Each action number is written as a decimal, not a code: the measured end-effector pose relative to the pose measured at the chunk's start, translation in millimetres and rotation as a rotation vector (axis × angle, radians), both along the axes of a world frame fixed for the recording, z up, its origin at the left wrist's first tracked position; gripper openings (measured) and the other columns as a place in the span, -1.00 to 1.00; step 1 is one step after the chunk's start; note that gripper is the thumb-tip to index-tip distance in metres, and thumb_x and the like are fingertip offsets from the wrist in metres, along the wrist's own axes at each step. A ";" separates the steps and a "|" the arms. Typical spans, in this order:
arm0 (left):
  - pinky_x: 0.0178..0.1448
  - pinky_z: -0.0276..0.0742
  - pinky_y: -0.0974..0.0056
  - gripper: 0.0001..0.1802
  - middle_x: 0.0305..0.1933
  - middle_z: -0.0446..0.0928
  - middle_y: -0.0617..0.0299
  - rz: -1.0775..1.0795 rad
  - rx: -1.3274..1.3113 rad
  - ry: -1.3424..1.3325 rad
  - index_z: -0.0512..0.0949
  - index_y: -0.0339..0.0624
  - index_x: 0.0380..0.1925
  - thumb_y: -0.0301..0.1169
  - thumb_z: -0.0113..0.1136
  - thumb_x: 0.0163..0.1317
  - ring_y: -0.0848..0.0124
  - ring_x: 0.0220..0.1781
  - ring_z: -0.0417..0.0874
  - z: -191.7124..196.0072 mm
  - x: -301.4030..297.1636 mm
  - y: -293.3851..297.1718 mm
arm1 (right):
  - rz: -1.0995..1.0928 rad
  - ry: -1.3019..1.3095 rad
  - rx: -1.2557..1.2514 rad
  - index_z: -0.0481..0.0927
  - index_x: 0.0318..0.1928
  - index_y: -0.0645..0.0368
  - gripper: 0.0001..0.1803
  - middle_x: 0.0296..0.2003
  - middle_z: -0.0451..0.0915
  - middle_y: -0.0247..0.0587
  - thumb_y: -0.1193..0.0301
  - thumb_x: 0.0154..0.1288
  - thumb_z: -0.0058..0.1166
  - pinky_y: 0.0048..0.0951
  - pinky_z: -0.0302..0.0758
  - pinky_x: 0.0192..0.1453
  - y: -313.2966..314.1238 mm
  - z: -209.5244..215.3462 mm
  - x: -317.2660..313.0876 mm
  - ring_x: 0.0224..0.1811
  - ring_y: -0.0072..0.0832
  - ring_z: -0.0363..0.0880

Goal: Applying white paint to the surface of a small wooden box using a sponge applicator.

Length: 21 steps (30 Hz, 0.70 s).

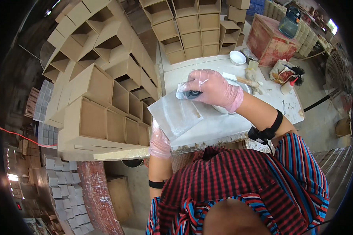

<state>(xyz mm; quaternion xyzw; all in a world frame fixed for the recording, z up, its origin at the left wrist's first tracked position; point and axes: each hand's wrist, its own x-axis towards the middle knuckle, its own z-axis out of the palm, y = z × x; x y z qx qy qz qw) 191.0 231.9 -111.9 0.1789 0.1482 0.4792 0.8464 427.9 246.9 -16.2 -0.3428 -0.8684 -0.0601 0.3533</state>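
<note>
My left hand [159, 141], in a thin pink glove, grips a flat, squarish board [175, 116] by its lower left edge; some fingers are hidden behind it. The board is tilted, and whitish streaks run over its greyish face. Above its top right part, my right hand [213, 89], in a pink glove smeared white, is closed around a dark, rounded tool [192, 94] coated with white paste. The exact kind of tool is hidden by the fingers. Partly covered by my right hand is a pale round container [223, 110] on the white-smeared worktable [239, 122].
Stacked brown cardboard boxes [93, 117] rise close on the left, with more open boxes [190, 23] behind the table. At the right lie a wooden-handled brush [249, 82], a white bowl [237, 58] and a small bottle [287, 87]. A water jug [289, 22] tops a reddish crate [272, 41].
</note>
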 end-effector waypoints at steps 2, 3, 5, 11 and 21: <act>0.26 0.47 0.05 -0.46 0.21 0.44 0.01 -0.007 0.104 0.048 0.37 -0.23 0.20 -0.08 -0.02 0.37 0.14 0.19 0.50 2.4 -1.1 1.3 | 0.087 -0.064 0.000 0.63 -0.06 -0.21 -0.55 -0.34 0.49 -0.35 0.40 -0.06 0.31 -0.32 0.52 -0.35 -13.9 -1.0 -0.9 -0.38 -0.33 0.56; 0.28 0.45 0.05 -0.45 0.22 0.43 0.01 0.014 0.182 0.125 0.36 -0.24 0.21 -0.08 -0.02 0.37 0.14 0.21 0.49 8.6 1.6 2.5 | 0.151 -0.109 0.010 0.63 -0.05 -0.21 -0.54 -0.34 0.48 -0.35 0.40 -0.06 0.31 -0.33 0.52 -0.36 -26.9 -2.8 0.9 -0.39 -0.34 0.56; 0.31 0.42 0.05 -0.43 0.25 0.41 0.02 0.003 0.230 0.104 0.34 -0.24 0.23 -0.08 -0.02 0.37 0.14 0.23 0.47 11.3 3.9 2.9 | 0.189 -0.284 -0.063 0.61 -0.14 -0.15 -0.69 -0.34 0.47 -0.32 0.33 0.02 0.23 -0.27 0.54 -0.24 -54.2 -5.6 8.4 -0.28 -0.32 0.57; 0.36 0.36 0.03 -0.40 0.29 0.38 0.04 -0.034 0.320 0.164 0.30 -0.24 0.27 -0.07 -0.04 0.37 0.12 0.26 0.43 23.7 15.0 5.5 | 0.075 -0.095 0.065 0.61 -0.08 -0.20 -0.57 -0.34 0.47 -0.34 0.36 -0.07 0.30 -0.28 0.51 -0.33 -17.9 0.3 5.6 -0.35 -0.32 0.56; 0.33 0.40 0.02 -0.42 0.26 0.40 -0.01 -0.135 0.059 0.007 0.31 -0.23 0.25 -0.06 -0.09 0.40 0.11 0.26 0.45 -6.1 17.5 14.1 | 0.064 -0.016 0.039 0.64 -0.09 -0.17 -0.52 -0.33 0.52 -0.35 0.40 -0.16 0.36 -0.30 0.52 -0.31 6.0 -6.2 14.7 -0.34 -0.31 0.57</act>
